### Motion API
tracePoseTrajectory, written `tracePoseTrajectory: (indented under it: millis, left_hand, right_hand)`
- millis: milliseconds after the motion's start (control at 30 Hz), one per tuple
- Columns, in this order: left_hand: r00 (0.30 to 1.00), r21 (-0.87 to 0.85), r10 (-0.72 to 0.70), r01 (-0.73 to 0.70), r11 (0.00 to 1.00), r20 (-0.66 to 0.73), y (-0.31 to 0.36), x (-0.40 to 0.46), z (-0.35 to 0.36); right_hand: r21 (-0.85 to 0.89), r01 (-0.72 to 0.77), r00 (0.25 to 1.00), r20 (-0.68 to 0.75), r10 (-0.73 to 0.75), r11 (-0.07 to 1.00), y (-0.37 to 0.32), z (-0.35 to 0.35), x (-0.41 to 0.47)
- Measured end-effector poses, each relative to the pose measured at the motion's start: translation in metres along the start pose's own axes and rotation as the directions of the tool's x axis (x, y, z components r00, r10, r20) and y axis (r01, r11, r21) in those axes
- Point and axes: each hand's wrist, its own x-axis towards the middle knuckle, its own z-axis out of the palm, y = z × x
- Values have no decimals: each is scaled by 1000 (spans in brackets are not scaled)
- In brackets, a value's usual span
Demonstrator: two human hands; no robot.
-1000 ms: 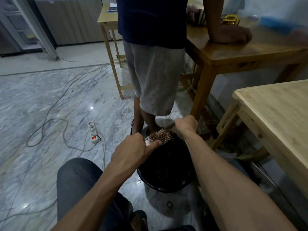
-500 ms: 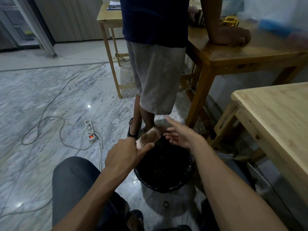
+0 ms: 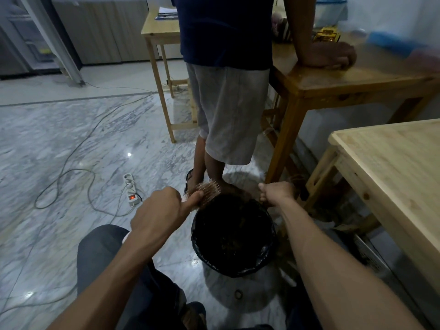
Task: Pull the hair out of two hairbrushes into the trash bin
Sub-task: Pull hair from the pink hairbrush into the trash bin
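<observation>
Hairbrush sits in my left hand, fingers clenched around its handle, thumb pressed on the bristle pad, bristles facing up. It hovers over the far-left rim of the trash bin, which stands on the marble floor. My right hand is curled into a fist above the bin's far-right rim; whether it pinches hair I cannot tell.

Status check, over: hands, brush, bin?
Left hand gripping hairbrush over trash bin rim. Right hand closed at the far rim; contents unclear. Standing person's feet just behind the bin.
</observation>
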Motion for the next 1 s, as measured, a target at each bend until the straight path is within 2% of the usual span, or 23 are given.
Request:
tracePoseTrajectory:
  millis: [100,133,200,300,367,467,567,633,733,933,1000]
  left_hand:
    - [998,3,39,-39,999,-50,16,2,0]
    - [997,12,44,-43,999,-64,18,3,-1]
    - [996,43,51,-48,998,-75,19,5,-2]
    - [996,46,60,-56,997,-72,21,7,-1]
    - [995,22,74,-73,997,-65,25,8,0]
    - [995,-2,83,-83,997,-55,29,9,1]
    - [997,-51,67,-68,996,-27,28,11,0]
    - [998,-70,58,-57,996,2,26,10,1]
    - [998,-31,57,-56,998,31,24,9,6]
    - [996,-74,75,-71,995,55,34,5,1]
    - [995,-92,72,-65,994,71,36,3,-5]
  right_hand:
    - [-130,-43,975,211,70,991,-2,19,-14]
    - [-205,-29,964,252,81,978,-5,20,-18]
    - [-242,16,952,302,59,970,-14,17,-23]
    - [-147,173,926,362,-110,974,-28,14,-28]
    - [10,172,848,507,-153,985,-34,13,-33]
    - [84,177,731,656,-188,981,-32,14,-44]
    - [146,250,738,611,-286,957,-23,19,-38]
    - [138,299,798,507,-326,944,-19,23,-30]
    - [23,360,880,325,-347,933,-22,28,-27]
    - [-53,345,931,149,-334,937,-32,41,-22]
    - [-68,290,956,64,-286,955,-35,39,-14]
